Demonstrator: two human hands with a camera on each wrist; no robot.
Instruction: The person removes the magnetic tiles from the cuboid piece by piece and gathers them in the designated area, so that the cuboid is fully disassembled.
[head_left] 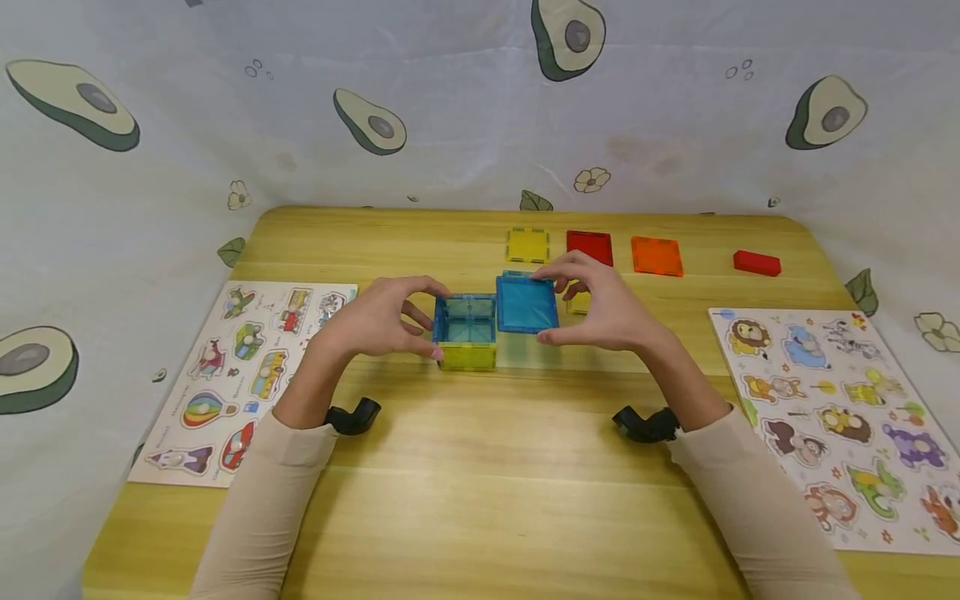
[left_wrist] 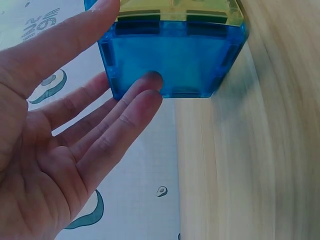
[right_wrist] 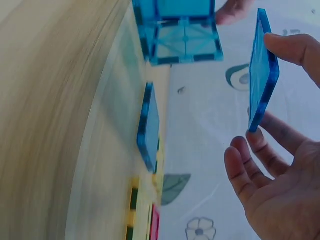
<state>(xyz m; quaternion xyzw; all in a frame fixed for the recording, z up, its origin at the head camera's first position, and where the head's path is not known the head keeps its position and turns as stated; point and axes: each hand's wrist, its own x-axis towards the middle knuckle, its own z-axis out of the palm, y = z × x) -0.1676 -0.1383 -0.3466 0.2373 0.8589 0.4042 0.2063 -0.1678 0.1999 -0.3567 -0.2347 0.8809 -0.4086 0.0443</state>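
In the head view, a box of translucent magnetic tiles (head_left: 465, 356) stands on the table, its top open. Its front wall is yellow; the other visible sides are blue. My left hand (head_left: 381, 318) holds its left side, thumb by the front corner and fingertips against the blue wall (left_wrist: 185, 55) in the left wrist view. To the right of the box, my right hand (head_left: 606, 307) pinches a blue square magnetic tile (head_left: 527, 304) by its edges, raised above the table. Another blue tile (right_wrist: 148, 127) lies on the table below it, mostly hidden from the head view.
Along the back lie a yellow tile (head_left: 528, 245), a red tile (head_left: 589, 247), an orange tile (head_left: 657, 256) and a red block (head_left: 757, 263). A second yellow tile (head_left: 577, 305) is partly behind my right hand. Picture puzzle boards flank the table, vehicles (head_left: 187, 408) left, animals (head_left: 832, 383) right.
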